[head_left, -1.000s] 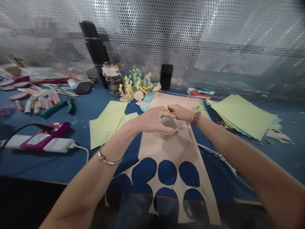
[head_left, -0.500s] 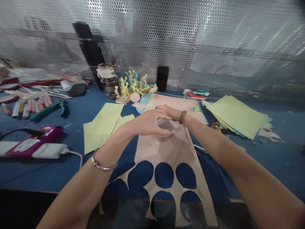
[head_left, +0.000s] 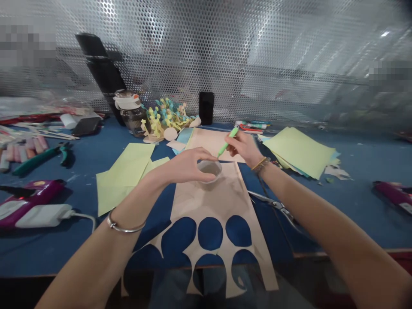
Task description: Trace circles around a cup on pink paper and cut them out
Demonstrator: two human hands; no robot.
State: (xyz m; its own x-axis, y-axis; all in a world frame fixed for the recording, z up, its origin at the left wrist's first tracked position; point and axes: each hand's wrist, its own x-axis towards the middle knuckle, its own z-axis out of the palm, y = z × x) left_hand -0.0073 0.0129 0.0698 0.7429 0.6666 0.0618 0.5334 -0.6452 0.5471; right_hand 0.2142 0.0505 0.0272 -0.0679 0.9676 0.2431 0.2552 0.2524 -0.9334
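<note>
My left hand [head_left: 189, 165] is curved around a clear round plastic cup [head_left: 209, 171], thumb on the near side and fingers on the far side. The cup rests on a sheet of pale pink paper [head_left: 212, 201] with several round holes cut in its near end. In a pinch grip, my right hand [head_left: 244, 146] holds a light green marker pen [head_left: 228, 141], its lower end close to the cup's far rim. Whether that end touches the paper I cannot tell.
Scissors [head_left: 277, 205] lie right of the paper, under my right forearm. Yellow-green sheets [head_left: 125, 169] lie left, a yellow-green stack [head_left: 299, 150] right. Behind are a jar [head_left: 132, 113], paper decorations [head_left: 167, 116] and a phone [head_left: 206, 107]. A purple power strip [head_left: 41, 197] sits left.
My right hand has lifted away from the cup's far side to the right, and the green pen now shows in it. My left hand stays on the cup. The whole view has shifted.
</note>
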